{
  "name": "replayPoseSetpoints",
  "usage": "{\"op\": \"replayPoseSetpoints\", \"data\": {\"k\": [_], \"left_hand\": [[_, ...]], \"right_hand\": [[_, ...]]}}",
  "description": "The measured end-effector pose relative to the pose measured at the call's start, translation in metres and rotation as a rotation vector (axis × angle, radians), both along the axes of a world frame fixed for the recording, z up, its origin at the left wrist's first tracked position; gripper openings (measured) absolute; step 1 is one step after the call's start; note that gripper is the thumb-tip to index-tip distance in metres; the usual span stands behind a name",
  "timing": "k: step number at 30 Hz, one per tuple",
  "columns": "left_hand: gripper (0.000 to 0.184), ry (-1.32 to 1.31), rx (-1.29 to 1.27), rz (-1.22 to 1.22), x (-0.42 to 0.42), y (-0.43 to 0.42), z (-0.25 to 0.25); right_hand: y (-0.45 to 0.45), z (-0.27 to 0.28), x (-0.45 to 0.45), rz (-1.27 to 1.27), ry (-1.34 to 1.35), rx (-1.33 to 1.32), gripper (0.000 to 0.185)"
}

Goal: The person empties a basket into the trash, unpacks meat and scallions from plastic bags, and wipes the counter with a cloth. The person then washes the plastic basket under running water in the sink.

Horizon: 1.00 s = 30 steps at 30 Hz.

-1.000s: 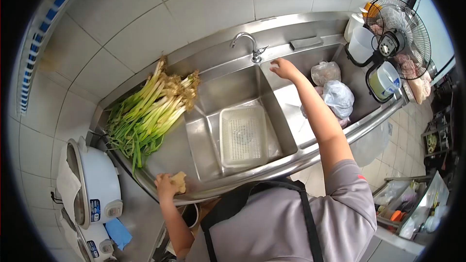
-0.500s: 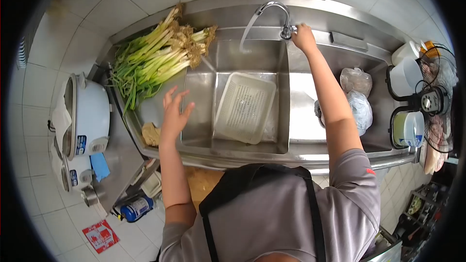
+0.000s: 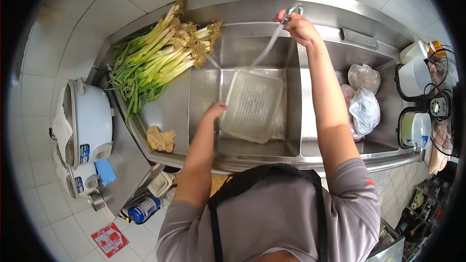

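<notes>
My right hand is closed around the upper part of the faucet, and a stream of water falls from it into the sink basin. Inside that basin lies a white perforated basket, slightly turned. My left hand is at the basket's left rim, its fingers pressed together on the edge. A pile of green onions with roots lies on the steel drainboard to the left. Below the onions, a crumpled tan cloth sits near the front edge.
Plastic bags lie in the right basin. A fan, white containers and a bottle stand at the right end. Rice cookers and a blue cloth are at the left. A blue cylinder is below.
Water now runs from the faucet. My right hand moved from the tap handle to the faucet's upper part. My left hand let go of the tan cloth and reached the basket.
</notes>
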<state>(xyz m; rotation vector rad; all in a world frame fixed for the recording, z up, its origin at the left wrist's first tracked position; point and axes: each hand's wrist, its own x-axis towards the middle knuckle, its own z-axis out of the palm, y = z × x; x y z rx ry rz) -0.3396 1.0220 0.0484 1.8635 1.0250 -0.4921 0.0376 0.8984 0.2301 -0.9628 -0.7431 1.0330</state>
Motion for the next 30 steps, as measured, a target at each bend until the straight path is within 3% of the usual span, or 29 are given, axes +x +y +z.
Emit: {"op": "replayPoseSetpoints", "data": {"k": [2, 5, 7, 9, 10, 12, 14, 16, 18, 20, 24, 27, 29, 30], "left_hand": [[0.041, 0.115, -0.220, 0.053, -0.011, -0.005, -0.052], [0.052, 0.290, 0.151, 0.072, -0.021, -0.021, -0.121], [0.053, 0.326, 0.302, 0.164, -0.023, -0.034, -0.146], [0.058, 0.289, 0.331, 0.208, -0.025, -0.038, -0.156], [0.061, 0.272, 0.345, 0.231, -0.026, -0.037, -0.165], [0.057, 0.213, 0.110, 0.242, -0.031, -0.018, -0.183], [0.050, 0.162, -0.057, 0.228, -0.024, -0.012, -0.157], [0.039, 0.108, -0.156, 0.188, 0.006, -0.023, -0.066], [0.026, -0.050, 0.008, 0.105, 0.023, -0.024, -0.096], [0.025, -0.442, 0.332, 0.121, 0.039, -0.035, -0.073], [0.024, -0.591, 0.524, -0.054, 0.040, -0.034, 0.006], [0.019, -0.727, 0.566, -0.137, 0.018, -0.035, 0.047], [0.013, -0.802, 0.594, -0.132, 0.000, -0.032, 0.059], [0.010, -0.793, 0.600, -0.127, -0.007, -0.030, 0.063]], "right_hand": [[-0.005, -0.007, 0.003, 0.092, 0.021, 0.059, 0.031], [0.006, -0.010, -0.031, -0.224, 0.396, 0.065, 0.020], [0.014, -0.042, -0.049, 0.027, 0.440, -0.108, 0.019], [0.013, -0.058, -0.069, 0.201, 0.294, -0.346, 0.019], [0.016, -0.069, -0.075, 0.113, 0.263, -0.405, 0.019], [0.019, -0.086, -0.080, 0.055, 0.195, -0.453, 0.020], [0.021, -0.098, -0.079, 0.070, 0.060, -0.542, 0.018], [0.023, -0.102, -0.080, 0.097, -0.011, -0.604, 0.016], [0.023, -0.097, -0.078, 0.125, -0.029, -0.631, 0.015], [0.026, -0.088, -0.079, 0.091, -0.189, -0.704, 0.015], [0.029, -0.076, -0.080, 0.011, -0.229, -0.663, 0.022], [0.020, -0.070, -0.078, -0.076, -1.127, -0.656, 0.033], [-0.003, -0.042, -0.094, -0.146, -1.478, -0.777, 0.053], [-0.012, -0.052, -0.088, -0.147, -1.426, -0.697, 0.054]]}}
